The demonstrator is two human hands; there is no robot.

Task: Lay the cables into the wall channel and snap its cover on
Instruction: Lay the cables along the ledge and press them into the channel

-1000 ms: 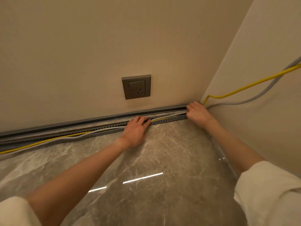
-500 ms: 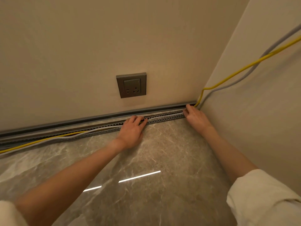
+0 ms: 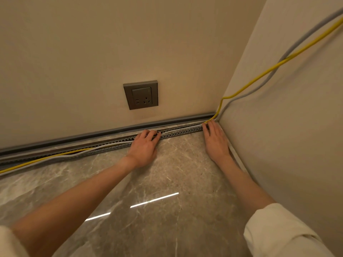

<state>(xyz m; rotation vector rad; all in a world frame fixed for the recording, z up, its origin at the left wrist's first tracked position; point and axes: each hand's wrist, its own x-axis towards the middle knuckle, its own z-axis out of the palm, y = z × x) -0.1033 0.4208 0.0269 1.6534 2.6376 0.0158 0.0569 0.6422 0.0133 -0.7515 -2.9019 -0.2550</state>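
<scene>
A grey slotted cable channel (image 3: 182, 131) runs along the foot of the back wall on the marble floor. A yellow cable (image 3: 259, 76) and a grey cable (image 3: 289, 52) come down the right wall, turn at the corner and lie in the channel. Further left both cables bulge out over the channel's front edge. My left hand (image 3: 144, 147) lies flat on the floor, its fingertips pressing on the cables in the channel's middle. My right hand (image 3: 215, 140) is flat beside the corner, fingertips on the channel's right end. No cover is on the channel.
A grey wall socket (image 3: 141, 94) sits on the back wall above the channel. A grey skirting strip (image 3: 92, 135) runs just behind the channel. The right wall (image 3: 287, 145) stands close beside my right forearm. The polished marble floor (image 3: 167, 182) reflects ceiling lights.
The cables on the right wall have pulled tighter and now rise more steeply from the corner. My right hand has moved a little further into the corner; my left hand keeps pressing at the same place.
</scene>
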